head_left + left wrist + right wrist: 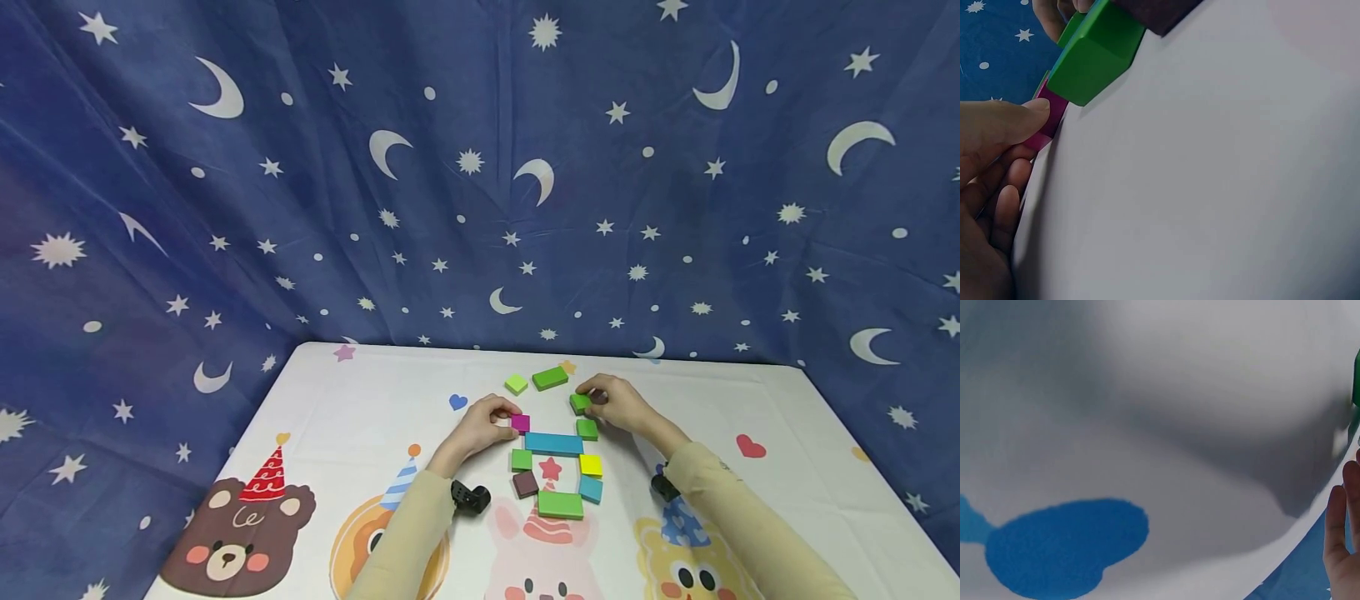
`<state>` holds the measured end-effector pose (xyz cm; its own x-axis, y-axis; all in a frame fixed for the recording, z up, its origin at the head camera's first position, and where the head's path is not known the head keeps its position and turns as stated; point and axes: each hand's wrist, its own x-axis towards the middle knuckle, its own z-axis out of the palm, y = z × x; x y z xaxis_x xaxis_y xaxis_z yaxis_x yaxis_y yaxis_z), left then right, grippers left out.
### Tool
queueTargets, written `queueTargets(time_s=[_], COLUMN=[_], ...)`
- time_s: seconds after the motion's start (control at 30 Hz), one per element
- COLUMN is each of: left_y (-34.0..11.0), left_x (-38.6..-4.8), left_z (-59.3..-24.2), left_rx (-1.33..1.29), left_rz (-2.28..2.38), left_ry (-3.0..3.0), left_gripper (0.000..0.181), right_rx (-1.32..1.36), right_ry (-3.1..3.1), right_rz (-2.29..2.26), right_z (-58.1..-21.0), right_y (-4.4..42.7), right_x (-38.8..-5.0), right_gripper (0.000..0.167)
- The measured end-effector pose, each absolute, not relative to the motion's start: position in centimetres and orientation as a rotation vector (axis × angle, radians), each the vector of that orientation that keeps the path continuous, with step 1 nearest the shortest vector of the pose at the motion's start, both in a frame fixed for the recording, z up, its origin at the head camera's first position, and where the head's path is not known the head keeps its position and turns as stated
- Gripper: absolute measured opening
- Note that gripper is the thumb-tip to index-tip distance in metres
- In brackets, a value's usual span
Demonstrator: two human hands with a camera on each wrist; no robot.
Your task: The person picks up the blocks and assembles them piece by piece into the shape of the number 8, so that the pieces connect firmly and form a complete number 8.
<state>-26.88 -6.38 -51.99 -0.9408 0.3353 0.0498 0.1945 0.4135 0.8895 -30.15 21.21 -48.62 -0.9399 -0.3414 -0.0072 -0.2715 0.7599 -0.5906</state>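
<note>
My left hand point(482, 427) pinches a magenta block point(521, 424) between thumb and fingers, at the upper left end of a blue bar-shaped block point(553, 443). In the left wrist view the thumb lies on the magenta block point(1055, 114), beside a larger-looking green block point(1094, 53). Across from it, my right hand point(618, 403) holds a small green block point(579, 404) by its fingertips, just above another green block point(587, 429). The right wrist view catches only part of the right hand point(1346, 531) at its edge.
Below the blue bar stand a green block point(521, 460), a dark brown block point(525, 484), a yellow block point(590, 465), a teal block point(590, 489) and a long green block point(560, 505). Farther back lie a light green block point(516, 384) and a green bar point(550, 378).
</note>
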Motion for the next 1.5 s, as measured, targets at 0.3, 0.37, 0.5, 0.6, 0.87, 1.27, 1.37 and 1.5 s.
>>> queueTargets(time_s=[0.3, 0.37, 0.5, 0.6, 0.87, 1.27, 1.37, 1.5], left_y=[-6.4, -6.4, -6.45, -6.44, -6.45, -6.33, -6.33, -6.35], left_x=[-26.88, -26.88, -26.89, -26.88, -26.84, -26.91, -26.91, -26.93], left_z=[-51.99, -51.98, -51.95, -51.97, -51.94, -52.1, -52.12, -52.25], left_rx=[0.467, 0.468, 0.463, 0.471, 0.482, 0.437, 0.442, 0.437], left_rz=[1.566, 1.567, 1.555, 1.547, 1.531, 1.573, 1.575, 1.577], left_ry=[2.521, 2.519, 2.524, 2.532, 2.539, 2.513, 2.513, 2.515], left_gripper=[0.03, 0.03, 0.03, 0.03, 0.03, 0.02, 0.02, 0.02], right_rx=[-0.643, -0.65, -0.608, -0.602, -0.649, -0.638, -0.627, -0.628], right_ry=[2.862, 2.861, 2.846, 2.836, 2.798, 2.798, 2.797, 2.789], right_rz=[-0.947, -0.95, -0.933, -0.911, -0.936, -0.94, -0.936, -0.93], right_z=[-49.4, -49.43, -49.35, -49.3, -49.12, -49.12, -49.12, -49.23], right_y=[21.29, 21.26, 21.16, 21.2, 21.4, 21.38, 21.37, 21.37], right_x=[-30.14, -30.15, -30.16, -30.15, -30.13, -29.93, -29.84, -29.79], right_gripper=[0.03, 0.03, 0.032, 0.033, 0.03, 0.029, 0.03, 0.03])
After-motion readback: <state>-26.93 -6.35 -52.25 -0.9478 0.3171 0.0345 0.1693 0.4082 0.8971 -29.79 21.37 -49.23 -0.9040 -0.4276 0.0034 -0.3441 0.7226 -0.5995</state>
